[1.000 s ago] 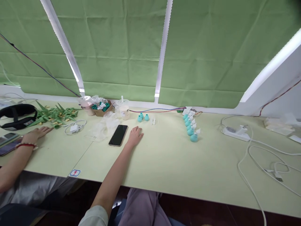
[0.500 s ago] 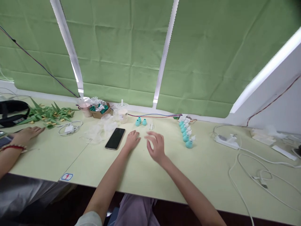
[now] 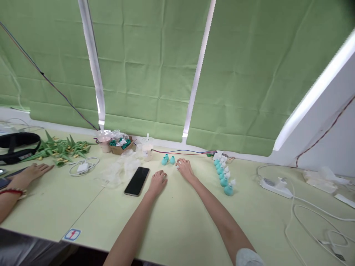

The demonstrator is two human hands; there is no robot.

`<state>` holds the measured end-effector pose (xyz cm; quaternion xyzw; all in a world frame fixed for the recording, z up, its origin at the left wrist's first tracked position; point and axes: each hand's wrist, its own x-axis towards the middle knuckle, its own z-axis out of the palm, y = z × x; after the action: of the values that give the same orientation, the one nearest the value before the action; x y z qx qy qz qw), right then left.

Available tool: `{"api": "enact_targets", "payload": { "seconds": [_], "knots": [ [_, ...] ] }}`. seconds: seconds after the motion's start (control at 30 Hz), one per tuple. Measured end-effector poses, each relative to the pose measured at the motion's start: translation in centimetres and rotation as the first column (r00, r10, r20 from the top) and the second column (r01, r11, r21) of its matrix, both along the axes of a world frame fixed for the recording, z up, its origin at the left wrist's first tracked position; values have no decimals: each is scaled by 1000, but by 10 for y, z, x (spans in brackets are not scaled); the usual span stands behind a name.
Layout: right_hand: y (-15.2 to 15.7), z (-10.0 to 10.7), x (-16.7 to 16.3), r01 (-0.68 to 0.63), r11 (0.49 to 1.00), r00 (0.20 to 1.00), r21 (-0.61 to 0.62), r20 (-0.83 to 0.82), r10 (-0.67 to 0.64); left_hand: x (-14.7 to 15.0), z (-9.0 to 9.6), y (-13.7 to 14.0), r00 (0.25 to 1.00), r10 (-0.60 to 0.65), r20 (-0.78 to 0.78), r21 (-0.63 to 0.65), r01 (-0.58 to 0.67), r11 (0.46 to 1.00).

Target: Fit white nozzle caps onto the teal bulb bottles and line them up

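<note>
Right of the phone [image 3: 137, 181], the left hand [image 3: 159, 180] lies half-open, empty, and the right hand [image 3: 185, 169], farther off, half-curls, hold unclear.

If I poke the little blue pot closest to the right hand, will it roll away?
The blue pot looks small beside the right hand, so it's probably light and easy to nudge. It stands upright, so it might slide or tip first. Its belly looks rounded, so once on its side it could roll a bit.
</note>
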<state>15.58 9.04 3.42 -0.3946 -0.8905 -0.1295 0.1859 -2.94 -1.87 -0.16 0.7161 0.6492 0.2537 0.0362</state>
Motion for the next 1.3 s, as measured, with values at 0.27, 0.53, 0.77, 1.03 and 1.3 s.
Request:
{"api": "enact_targets", "payload": {
  "seconds": [0.27,0.53,0.77,1.03,1.3],
  "knots": [
    [-43,-15,-11,-111,969,861,-220,-509,-18,4,2,-2,993,-103,55,83,98,992],
    [-63,-41,-30,-306,841,510,-447,-823,-251,11,10,4,989,-92,117,33,88,996],
    [-8,-36,10,195,847,575,-495,-641,-508,0,8,11,849,101,518,-41,-94,995],
    [17,-35,34,196,878,757,-438,-502,-419,-1,8,16,760,75,646,-110,-5,994],
    [17,-33,36,243,853,734,-462,-487,-473,2,12,13,748,61,661,-131,35,991]
  ]
}}
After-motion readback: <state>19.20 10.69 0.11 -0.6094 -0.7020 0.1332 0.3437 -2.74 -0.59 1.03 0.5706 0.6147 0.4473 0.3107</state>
